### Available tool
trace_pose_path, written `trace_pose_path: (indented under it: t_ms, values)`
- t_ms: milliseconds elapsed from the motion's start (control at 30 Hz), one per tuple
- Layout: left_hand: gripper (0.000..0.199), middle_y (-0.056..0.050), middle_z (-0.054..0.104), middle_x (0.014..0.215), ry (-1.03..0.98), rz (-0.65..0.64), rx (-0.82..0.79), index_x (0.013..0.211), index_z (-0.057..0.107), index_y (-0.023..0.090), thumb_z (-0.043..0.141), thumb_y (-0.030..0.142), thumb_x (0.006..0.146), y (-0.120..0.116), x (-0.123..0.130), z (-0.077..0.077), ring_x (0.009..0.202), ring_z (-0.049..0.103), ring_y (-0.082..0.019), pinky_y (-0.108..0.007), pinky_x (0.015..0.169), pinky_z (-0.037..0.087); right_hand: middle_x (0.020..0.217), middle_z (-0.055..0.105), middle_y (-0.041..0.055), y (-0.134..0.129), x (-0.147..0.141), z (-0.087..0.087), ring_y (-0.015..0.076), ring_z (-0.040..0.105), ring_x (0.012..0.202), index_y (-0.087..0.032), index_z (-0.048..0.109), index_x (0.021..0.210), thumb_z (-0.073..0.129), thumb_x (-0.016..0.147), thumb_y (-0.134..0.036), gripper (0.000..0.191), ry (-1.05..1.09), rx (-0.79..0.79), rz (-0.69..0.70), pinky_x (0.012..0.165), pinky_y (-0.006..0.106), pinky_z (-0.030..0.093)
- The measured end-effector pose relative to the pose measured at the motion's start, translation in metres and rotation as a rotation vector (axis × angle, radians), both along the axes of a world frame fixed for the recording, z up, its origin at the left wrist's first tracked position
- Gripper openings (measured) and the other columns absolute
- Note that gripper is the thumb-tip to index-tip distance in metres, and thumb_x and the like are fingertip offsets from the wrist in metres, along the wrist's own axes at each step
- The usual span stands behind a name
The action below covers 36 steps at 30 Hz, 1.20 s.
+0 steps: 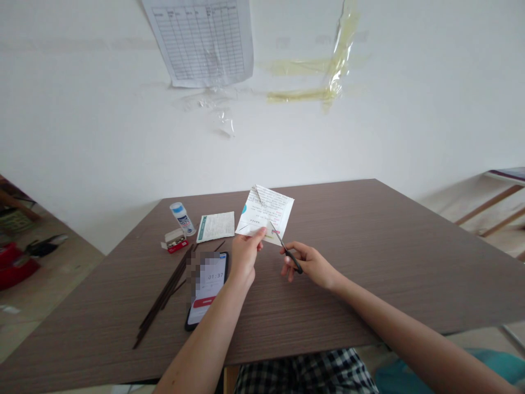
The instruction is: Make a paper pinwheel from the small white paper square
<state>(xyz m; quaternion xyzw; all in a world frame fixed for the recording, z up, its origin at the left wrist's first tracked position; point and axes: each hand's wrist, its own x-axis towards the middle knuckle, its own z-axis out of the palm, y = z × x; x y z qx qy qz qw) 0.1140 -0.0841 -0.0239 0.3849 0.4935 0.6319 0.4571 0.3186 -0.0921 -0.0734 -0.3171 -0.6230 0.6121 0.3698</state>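
Printed paper sheet [266, 210] is showing white stock with black text and teal and pink marks, scissors [293, 257] are showing dark grey to black (blades and handle alike), tabletop [348, 273] is displaying brown woodgrain streaks, lap garment [305, 375] is displaying navy-and-white check.

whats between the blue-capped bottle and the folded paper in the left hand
In the head view, a printed paper slip lies on the brown table between the blue-capped bottle and the folded paper in the left hand.

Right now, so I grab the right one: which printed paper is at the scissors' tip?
The sheet with a folded corner, held up in the left hand; the scissors are in the right hand. The other paper lies flat on the table.
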Motion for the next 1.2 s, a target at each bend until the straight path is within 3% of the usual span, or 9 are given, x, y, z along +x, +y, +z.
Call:
trace_pose_path:
  t_ms: [167,300,433,567,700,833,1000,1100,1200]
  values:
    - [0.053,0.004,0.056,0.052,-0.002,0.029,-0.004,0.056,0.063,0.022,0.105,0.053,0.059,0.0,-0.001,0.0,0.055,0.046,-0.01,-0.027,0.058,0.036,0.088,0.088,0.0045,0.001,0.002,-0.001,0.0239,0.082,0.069,-0.026,0.068,0.117,0.091,0.094,-0.074,0.059,-0.039,-0.004,0.023,0.073,0.038,0.06]
    - [0.057,0.004,0.055,0.051,0.01,0.07,-0.016,0.054,0.061,0.023,0.105,0.057,0.061,0.0,-0.003,0.001,0.054,0.046,-0.01,-0.027,0.057,0.036,0.093,0.091,0.0048,0.005,0.012,0.0,0.0246,0.083,0.073,-0.026,0.064,0.127,0.09,0.096,-0.058,0.051,-0.168,0.009,0.02,0.068,0.035,0.056]
    - [0.049,0.004,0.056,0.05,0.054,0.093,-0.036,0.055,0.063,0.023,0.104,0.049,0.065,0.0,-0.004,0.004,0.051,0.046,-0.011,-0.026,0.055,0.037,0.088,0.09,0.0029,0.013,0.032,0.015,0.0255,0.083,0.08,-0.025,0.067,0.131,0.077,0.103,-0.036,0.032,-0.527,0.19,-0.142,0.073,0.033,0.055]
    - [0.034,0.004,0.06,0.051,0.153,0.07,-0.081,0.059,0.07,0.023,0.103,0.03,0.066,-0.001,-0.005,0.004,0.053,0.053,-0.015,-0.027,0.057,0.042,0.118,0.093,0.0073,0.023,0.059,0.037,0.0304,0.086,0.107,-0.029,0.081,0.132,0.075,0.103,-0.029,0.029,-1.038,0.407,-0.418,0.08,0.033,0.052]
    - [0.017,-0.004,0.078,0.067,0.293,0.029,-0.131,0.069,0.082,0.023,0.097,0.014,0.069,0.0,-0.01,0.0,0.072,0.077,-0.027,-0.032,0.069,0.054,0.128,0.092,0.0073,0.031,0.081,0.046,0.0331,0.084,0.113,-0.033,0.088,0.137,0.07,0.109,-0.035,0.034,-1.302,0.372,-0.589,0.078,0.034,0.051]
    - [0.02,-0.012,0.091,0.092,0.597,-0.051,-0.167,0.081,0.085,0.024,0.094,0.008,0.073,-0.003,-0.013,-0.003,0.098,0.088,-0.036,-0.036,0.085,0.058,0.126,0.092,0.0105,0.034,0.091,0.045,0.0341,0.084,0.112,-0.034,0.094,0.13,0.07,0.109,-0.036,0.033,-1.387,0.318,-0.63,0.082,0.036,0.055]
    - [0.047,-0.023,0.09,0.119,1.041,-0.063,-0.323,0.125,0.082,0.019,0.095,0.01,0.082,-0.01,-0.006,0.002,0.114,0.087,-0.044,-0.04,0.089,0.057,0.12,0.092,0.0125,0.038,0.093,0.037,0.0326,0.084,0.112,-0.033,0.098,0.121,0.075,0.105,-0.028,0.029,-1.443,0.368,-0.502,0.088,0.035,0.058]
    - [0.077,-0.027,0.086,0.13,1.132,-0.072,-0.37,0.158,0.067,0.015,0.095,0.013,0.086,-0.014,0.001,0.006,0.122,0.085,-0.046,-0.042,0.091,0.057,0.12,0.091,0.0135,0.04,0.092,0.034,0.032,0.084,0.114,-0.032,0.097,0.125,0.074,0.108,-0.03,0.029,-1.46,0.398,-0.471,0.091,0.035,0.059]
    - [0.099,-0.03,0.072,0.158,1.294,-0.055,-0.343,0.179,0.047,0.018,0.095,0.02,0.091,-0.019,0.003,0.01,0.143,0.076,-0.045,-0.041,0.097,0.059,0.125,0.09,0.0139,0.039,0.091,0.034,0.0324,0.084,0.119,-0.032,0.097,0.127,0.072,0.111,-0.031,0.03,-1.483,0.403,-0.444,0.097,0.036,0.059]
